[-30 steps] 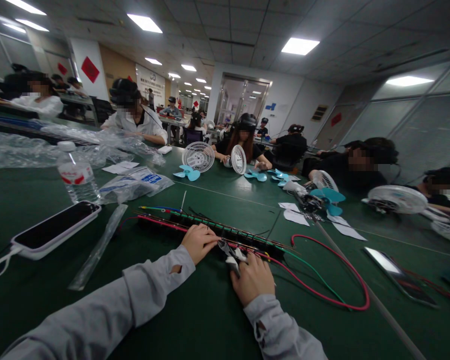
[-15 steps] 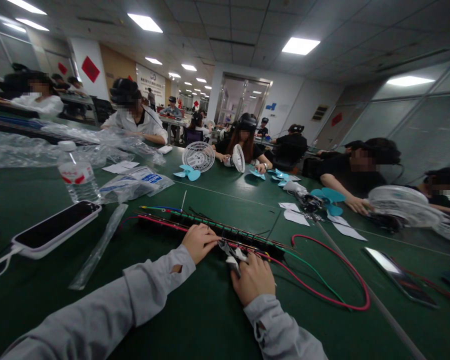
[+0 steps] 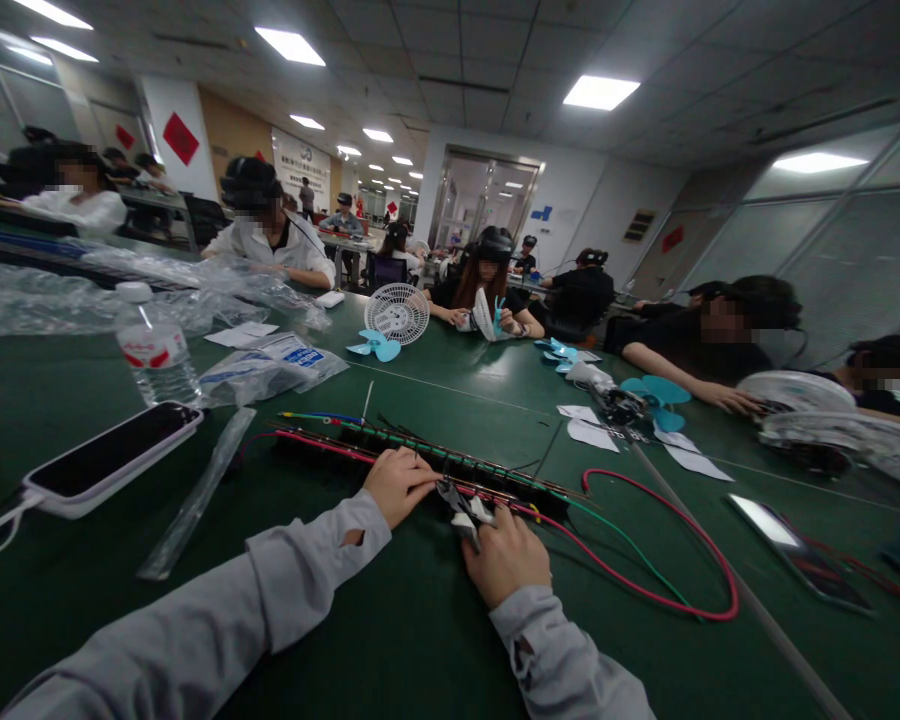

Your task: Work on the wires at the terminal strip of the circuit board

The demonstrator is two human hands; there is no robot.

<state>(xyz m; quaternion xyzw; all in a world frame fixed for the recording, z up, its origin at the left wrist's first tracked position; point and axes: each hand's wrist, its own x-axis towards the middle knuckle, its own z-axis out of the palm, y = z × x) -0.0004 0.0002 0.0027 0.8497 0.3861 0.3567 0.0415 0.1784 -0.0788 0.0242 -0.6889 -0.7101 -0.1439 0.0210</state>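
In front of me a long black strip (image 3: 307, 452) lies on the table, with red and green wires running along it. My right hand (image 3: 511, 558) is closed around diagonal cutters (image 3: 448, 494) with white handles, their jaws at the strip's near edge. My left hand (image 3: 399, 487) rests over the strip just left of the jaws. Its thumb and fingers are pinched together at the cutter tips; what they hold is too small to make out. From the strip's right end a red cable (image 3: 727, 570) loops over the table beside a thinner green wire (image 3: 637, 550).
At left are a phone (image 3: 112, 455) on a white cable, a water bottle (image 3: 154, 345), a clear plastic strip (image 3: 199, 495) and plastic bags (image 3: 277, 365). Another phone (image 3: 799, 550) lies at right. Across the table, co-workers handle fan parts, near blue fan blades (image 3: 656, 400) and paper slips (image 3: 592, 433).
My hands and the cutters have hardly moved. Across the table, one person has lifted a blue fan blade to a white fan; the person at right has shifted a fan cage.
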